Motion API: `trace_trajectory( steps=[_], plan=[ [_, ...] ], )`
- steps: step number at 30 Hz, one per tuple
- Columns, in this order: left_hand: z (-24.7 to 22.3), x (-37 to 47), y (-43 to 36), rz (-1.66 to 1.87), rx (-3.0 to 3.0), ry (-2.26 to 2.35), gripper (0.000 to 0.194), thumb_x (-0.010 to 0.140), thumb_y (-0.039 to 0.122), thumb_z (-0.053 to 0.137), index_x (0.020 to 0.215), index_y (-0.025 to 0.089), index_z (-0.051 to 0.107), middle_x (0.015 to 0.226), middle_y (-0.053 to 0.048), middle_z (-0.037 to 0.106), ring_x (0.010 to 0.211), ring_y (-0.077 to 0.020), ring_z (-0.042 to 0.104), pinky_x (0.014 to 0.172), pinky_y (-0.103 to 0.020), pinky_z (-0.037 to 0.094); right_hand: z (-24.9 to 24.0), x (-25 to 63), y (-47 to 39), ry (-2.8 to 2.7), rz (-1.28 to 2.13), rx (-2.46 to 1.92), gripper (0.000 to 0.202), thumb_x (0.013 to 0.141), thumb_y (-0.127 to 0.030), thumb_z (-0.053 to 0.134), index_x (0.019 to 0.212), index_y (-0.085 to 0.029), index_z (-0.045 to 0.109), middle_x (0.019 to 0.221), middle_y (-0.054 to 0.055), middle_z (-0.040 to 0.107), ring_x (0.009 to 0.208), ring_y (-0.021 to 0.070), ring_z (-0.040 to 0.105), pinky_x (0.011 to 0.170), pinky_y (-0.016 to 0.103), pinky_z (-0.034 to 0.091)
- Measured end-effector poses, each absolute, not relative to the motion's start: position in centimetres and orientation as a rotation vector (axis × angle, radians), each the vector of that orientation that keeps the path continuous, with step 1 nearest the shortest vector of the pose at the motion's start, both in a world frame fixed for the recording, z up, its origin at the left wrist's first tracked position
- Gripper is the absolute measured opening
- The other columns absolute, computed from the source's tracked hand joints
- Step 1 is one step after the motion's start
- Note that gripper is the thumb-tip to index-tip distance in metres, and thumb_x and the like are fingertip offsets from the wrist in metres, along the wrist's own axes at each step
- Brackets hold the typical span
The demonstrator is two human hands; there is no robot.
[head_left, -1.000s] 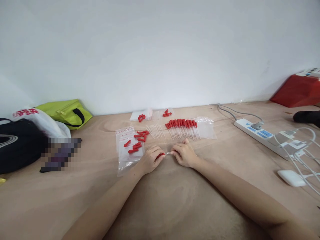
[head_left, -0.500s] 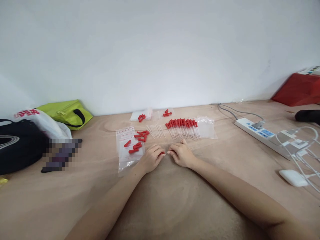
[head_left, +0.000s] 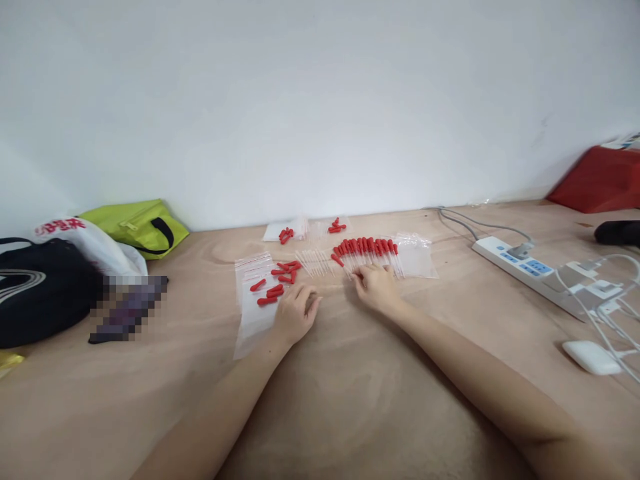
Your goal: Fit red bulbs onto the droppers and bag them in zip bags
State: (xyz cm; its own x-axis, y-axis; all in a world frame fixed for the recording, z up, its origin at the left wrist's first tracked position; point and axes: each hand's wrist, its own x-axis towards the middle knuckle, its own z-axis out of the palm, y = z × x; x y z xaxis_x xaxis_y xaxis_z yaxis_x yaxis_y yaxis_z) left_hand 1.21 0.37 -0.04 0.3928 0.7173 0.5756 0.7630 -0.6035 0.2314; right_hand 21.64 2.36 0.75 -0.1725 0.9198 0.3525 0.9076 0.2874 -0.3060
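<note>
My right hand (head_left: 375,287) pinches the thin clear stem of a red-topped dropper (head_left: 338,260), at the left end of a row of red-topped droppers (head_left: 367,247). Its fingers cover some of the stems. Beside the red bulbs (head_left: 267,301), my left hand (head_left: 297,310) rests with fingers apart and nothing seen in it. The bulbs lie on plastic bags (head_left: 250,327). Between the bulbs and the row lie several bare clear stems (head_left: 315,262).
More red bulbs lie on small bags (head_left: 273,231) near the wall. At the left are a dark bag (head_left: 45,293), a white plastic bag (head_left: 95,247) and a green bag (head_left: 135,223). A power strip (head_left: 520,267) with cables and a white charger (head_left: 593,357) are right.
My hands have parted. My left hand has opened and let go of the red bulb; my right hand has moved up and right with the dropper to the row.
</note>
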Motion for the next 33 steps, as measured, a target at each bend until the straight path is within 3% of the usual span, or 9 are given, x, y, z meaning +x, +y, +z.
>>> trace_trajectory(
  steps=[3,9,17,24,33],
  plan=[
    [-0.3,1.0,0.5,-0.948,-2.757,-1.339,0.01,0.081,0.021,0.049,0.078,0.016,0.057,0.08,-0.005,0.059,0.076,-0.0174,0.056,0.07,-0.03,0.046,0.9,20.6,4.5,-1.897,0.095,-1.811,0.022,0.082,-0.026,0.041,0.084,-0.019,0.061,0.084,0.007,0.065,0.086,0.022,0.053,0.074,0.034,0.024],
    [-0.9,0.8,0.9,-0.864,-2.898,-1.384,0.024,0.083,0.022,0.046,0.102,0.016,0.059,0.106,-0.009,0.062,0.099,-0.0199,0.057,0.087,-0.036,0.045,1.0,17.4,7.2,-1.803,0.056,-1.93,0.024,0.081,-0.027,0.042,0.096,-0.016,0.058,0.089,0.011,0.065,0.09,0.0229,0.053,0.076,0.035,0.023],
    [-0.9,0.8,0.9,-0.858,-2.909,-1.351,0.025,0.084,0.022,0.044,0.101,0.014,0.062,0.106,-0.01,0.063,0.1,-0.0201,0.057,0.088,-0.036,0.046,-0.2,16.1,8.0,-1.802,-0.013,-1.971,0.021,0.079,-0.023,0.042,0.087,-0.014,0.059,0.089,0.013,0.065,0.09,0.0246,0.053,0.078,0.038,0.022],
    [-1.1,0.8,1.0,-0.885,-2.91,-1.326,0.024,0.083,0.02,0.046,0.1,0.014,0.062,0.105,-0.01,0.063,0.1,-0.02,0.057,0.088,-0.037,0.046,0.2,15.0,8.2,-1.834,0.062,-1.967,0.025,0.079,-0.029,0.042,0.088,-0.015,0.062,0.09,0.013,0.065,0.09,0.0241,0.053,0.079,0.04,0.022],
    [-1.2,1.0,0.8,-0.93,-2.887,-1.274,0.021,0.083,0.019,0.046,0.097,0.017,0.061,0.103,-0.008,0.062,0.097,-0.0184,0.057,0.085,-0.034,0.046,0.6,13.7,9.6,-1.879,0.103,-2.074,0.021,0.077,-0.021,0.046,0.08,-0.012,0.065,0.084,0.015,0.065,0.089,0.0257,0.053,0.082,0.041,0.021]
  ],
)
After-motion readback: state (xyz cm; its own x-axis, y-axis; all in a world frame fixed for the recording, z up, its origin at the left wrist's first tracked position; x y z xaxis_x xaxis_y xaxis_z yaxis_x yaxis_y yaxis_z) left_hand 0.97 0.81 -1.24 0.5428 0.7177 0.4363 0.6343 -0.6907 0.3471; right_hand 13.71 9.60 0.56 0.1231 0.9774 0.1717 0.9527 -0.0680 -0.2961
